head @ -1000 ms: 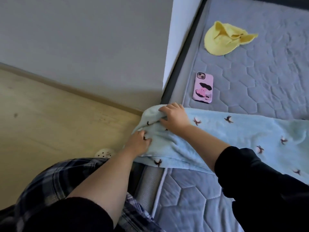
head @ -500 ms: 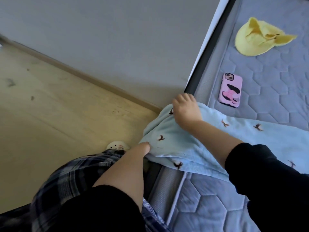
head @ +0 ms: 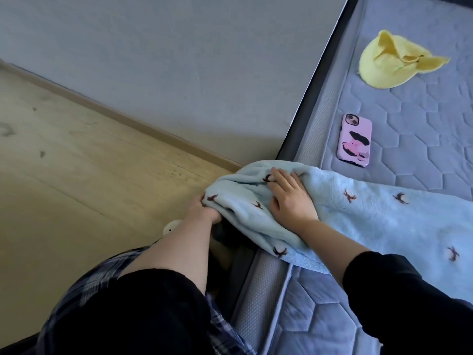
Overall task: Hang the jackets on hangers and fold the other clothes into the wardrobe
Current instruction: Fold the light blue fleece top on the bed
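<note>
Quilted grey-blue mattress [head: 422, 155] with a hexagon stitch pattern takes up the whole right side, from about 1 o'clock down to 5. A phone [head: 355, 140] in a pink case with a cartoony black-and-pink print lies camera side up on it, around 2 o'clock, close to the mattress edge. The mattress side has a mesh-looking border [head: 258, 290] down at 5 o'clock, and a dark bed frame edge [head: 316, 75] runs diagonally up toward 1. Plain grey wall [head: 179, 60] fills 11 to 12 o'clock, with a thin baseboard [head: 128, 120] below it, then light wood floor [head: 64, 188] at 9 o'clock. A small white rounded thing [head: 172, 226] sits on the floor near centre, mostly hidden, so I can't tell what it is.
</note>
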